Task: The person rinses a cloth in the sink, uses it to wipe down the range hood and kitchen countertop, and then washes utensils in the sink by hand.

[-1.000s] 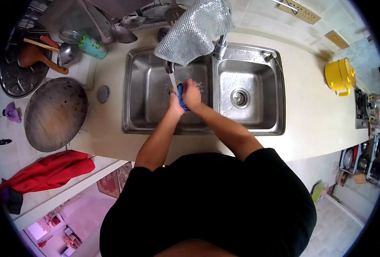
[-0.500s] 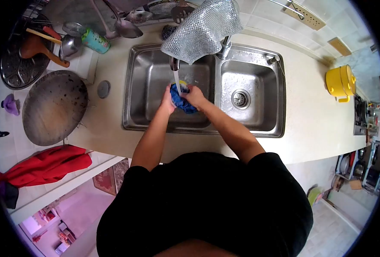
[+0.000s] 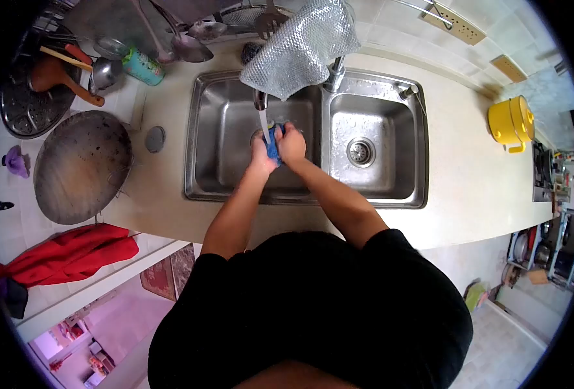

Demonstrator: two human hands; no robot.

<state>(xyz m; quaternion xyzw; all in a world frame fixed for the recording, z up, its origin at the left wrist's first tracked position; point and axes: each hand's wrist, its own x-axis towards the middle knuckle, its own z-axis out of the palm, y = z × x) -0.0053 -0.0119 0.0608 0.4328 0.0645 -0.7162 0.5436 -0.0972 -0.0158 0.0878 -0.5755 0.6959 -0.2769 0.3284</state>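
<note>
From the head camera I can see both hands down in the left basin [image 3: 219,152]. The left hand [image 3: 260,153] and the right hand [image 3: 291,142] have their fingers curled in on a crumpled blue cloth [image 3: 273,150], grasping it between them. The water stream [image 3: 264,120] drops from the faucet spout [image 3: 260,100], just beyond the fingertips, and falls in between the hands. To my mind, wetting it through goes best if the folds are turned and spread under the flow, then pressed between both palms, kept low so splashes stay inside the walls.

As for containers, the left basin surrounds the fingers, cloth and running water. Just right of the fingers, the right basin [image 3: 400,123] has droplets scattered around its drain strainer [image 3: 361,153]. Farther right, well apart from them, stands a yellow pot [image 3: 510,122]; its inside is hidden from me. Well to the left of the fingers is a large dark-spotted wok [image 3: 83,170]. Left and beyond them is a turquoise canister [image 3: 143,67], contents impossible to make out.
</note>
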